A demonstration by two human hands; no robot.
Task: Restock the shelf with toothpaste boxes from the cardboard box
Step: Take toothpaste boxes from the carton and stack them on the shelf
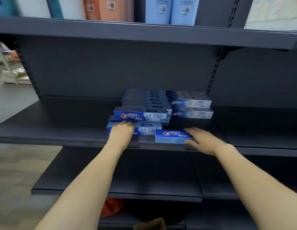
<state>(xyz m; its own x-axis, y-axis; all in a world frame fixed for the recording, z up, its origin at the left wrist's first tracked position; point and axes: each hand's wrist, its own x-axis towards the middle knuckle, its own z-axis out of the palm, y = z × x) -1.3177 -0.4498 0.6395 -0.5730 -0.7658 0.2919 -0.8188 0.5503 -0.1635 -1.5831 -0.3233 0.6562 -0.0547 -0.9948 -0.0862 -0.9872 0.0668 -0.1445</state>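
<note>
Our right hand (pixel 205 140) pinches a toothpaste box (pixel 173 136) at the front edge of the shelf (pixel 61 130); our left hand (pixel 122 131), fingers curled, presses the dark blue stack (pixel 141 113). That stack leans unevenly, so a nudge could topple it, or the front box could slip off. The shelf is dark grey metal. The cardboard box (pixel 151 224) sits below.

Two bare forearms in view, no sleeves visible up to the frame edge. Left hand (pixel 122 132) and right hand (pixel 203 140): no gloves, rings, watch or wristbands visible. Nails short, unpainted as far as the blur allows.
</note>
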